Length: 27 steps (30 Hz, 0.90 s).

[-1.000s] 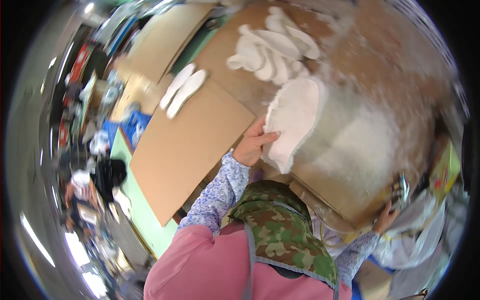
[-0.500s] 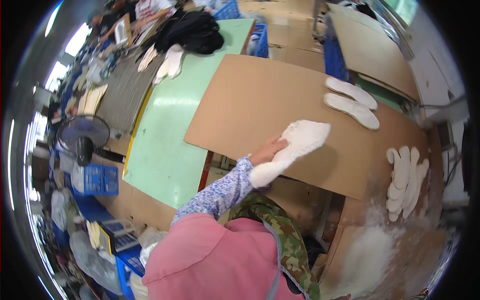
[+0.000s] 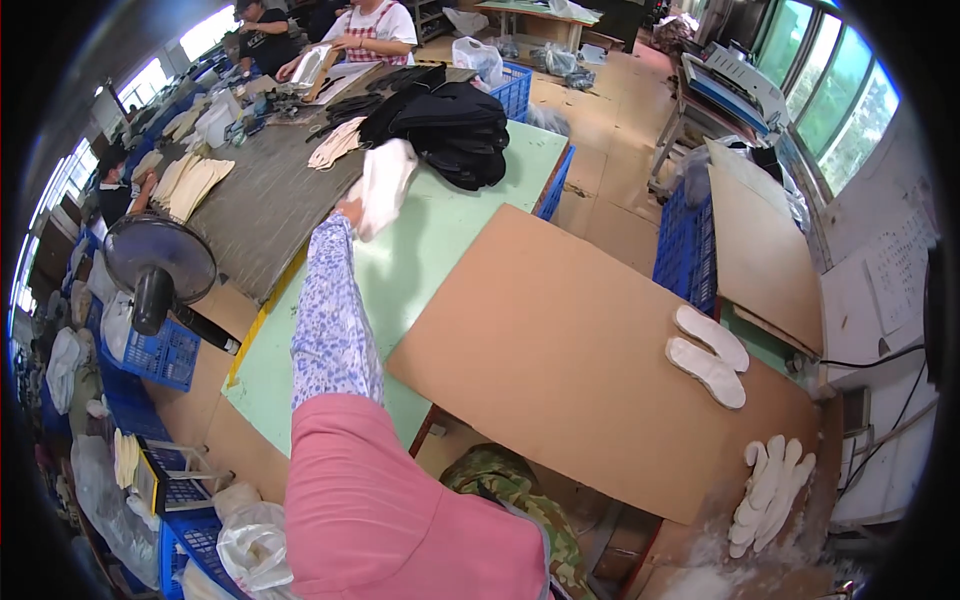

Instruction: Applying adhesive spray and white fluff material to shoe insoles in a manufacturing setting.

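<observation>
My left arm, in a blue-and-white patterned sleeve, reaches far out over the green tabletop [image 3: 440, 290]. At its end my left hand [image 3: 351, 209] is closed on the near edge of white, fleecy insoles [image 3: 385, 185], close to the pile of black pieces [image 3: 450, 130]. Motion blurs the insoles, and part of the fingers is hidden behind them. My right hand is out of the picture. A pair of flat white insoles [image 3: 706, 370] lies on the brown board [image 3: 560, 340] at the right.
Several narrow white insoles [image 3: 770, 495] lie near white dust at the lower right. A black fan [image 3: 160, 265] stands left of the green table. Cream pieces [image 3: 192, 185] rest on the grey table [image 3: 260, 205]. Across it, a person [image 3: 375, 30] in an apron works.
My view has swung up and left. My left hand has carried the white insoles from over the brown board to the far left part of the green table.
</observation>
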{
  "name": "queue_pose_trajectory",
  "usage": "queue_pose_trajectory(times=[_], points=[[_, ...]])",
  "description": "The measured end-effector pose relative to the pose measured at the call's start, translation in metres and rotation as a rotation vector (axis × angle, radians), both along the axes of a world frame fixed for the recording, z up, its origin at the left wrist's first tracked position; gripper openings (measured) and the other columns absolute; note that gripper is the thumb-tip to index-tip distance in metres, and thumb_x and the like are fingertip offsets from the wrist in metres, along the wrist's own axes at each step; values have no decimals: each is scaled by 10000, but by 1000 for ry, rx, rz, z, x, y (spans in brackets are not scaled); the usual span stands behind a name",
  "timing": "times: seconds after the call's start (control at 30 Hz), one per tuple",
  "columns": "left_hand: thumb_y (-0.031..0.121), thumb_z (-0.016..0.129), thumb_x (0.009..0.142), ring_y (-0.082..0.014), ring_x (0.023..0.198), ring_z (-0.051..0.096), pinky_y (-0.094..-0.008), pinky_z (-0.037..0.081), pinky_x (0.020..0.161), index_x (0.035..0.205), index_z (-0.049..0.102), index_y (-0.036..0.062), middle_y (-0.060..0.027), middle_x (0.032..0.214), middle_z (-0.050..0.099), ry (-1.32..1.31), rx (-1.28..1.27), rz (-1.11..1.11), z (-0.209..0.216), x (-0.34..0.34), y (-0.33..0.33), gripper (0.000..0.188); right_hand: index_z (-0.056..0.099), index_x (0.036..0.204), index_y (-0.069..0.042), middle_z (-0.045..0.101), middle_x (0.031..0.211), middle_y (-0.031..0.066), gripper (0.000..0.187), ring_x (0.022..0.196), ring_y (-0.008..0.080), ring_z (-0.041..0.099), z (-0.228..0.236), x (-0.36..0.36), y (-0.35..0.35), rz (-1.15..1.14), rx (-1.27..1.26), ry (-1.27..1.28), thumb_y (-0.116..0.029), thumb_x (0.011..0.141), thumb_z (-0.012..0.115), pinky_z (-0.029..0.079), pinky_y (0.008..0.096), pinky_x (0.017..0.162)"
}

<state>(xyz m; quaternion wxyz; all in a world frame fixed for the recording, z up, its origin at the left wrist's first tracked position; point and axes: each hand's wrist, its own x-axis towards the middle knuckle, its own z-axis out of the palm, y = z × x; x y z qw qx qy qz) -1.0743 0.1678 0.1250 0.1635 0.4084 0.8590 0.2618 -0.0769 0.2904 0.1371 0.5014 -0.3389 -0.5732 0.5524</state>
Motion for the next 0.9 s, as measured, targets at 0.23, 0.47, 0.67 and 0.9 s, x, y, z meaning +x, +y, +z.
queue_pose_trajectory(times=[0.23,0.47,0.67,0.9], points=[[193,578,858,-416,955,599,-509,472,820,1016,536,20,-225,980,623,337,98,98,-97,141,48,238,442,1132,-145,465,1014,47,306,906,213,481,-71,117,-16,-387,52,-302,-39,856,522,394,395,789],[211,555,896,-378,903,622,-484,471,812,967,644,60,-190,936,666,134,30,-721,-54,443,75,189,504,1249,-54,560,1121,101,360,1001,221,557,-180,37,-335,-939,-76,-586,-41,890,528,486,357,811],[201,542,915,-378,749,560,-483,422,738,778,550,24,-189,741,585,100,119,-1247,-27,615,73,223,646,1052,-37,582,698,3,170,562,60,522,-92,35,-371,-1236,-428,-570,-127,942,553,434,218,497],[49,560,828,-376,1041,561,-449,443,898,1204,472,50,-198,1117,557,-149,106,-1513,-59,801,104,386,658,979,-43,545,641,-5,147,569,63,524,-92,62,-425,-1412,-543,-437,-144,950,555,425,227,524]])
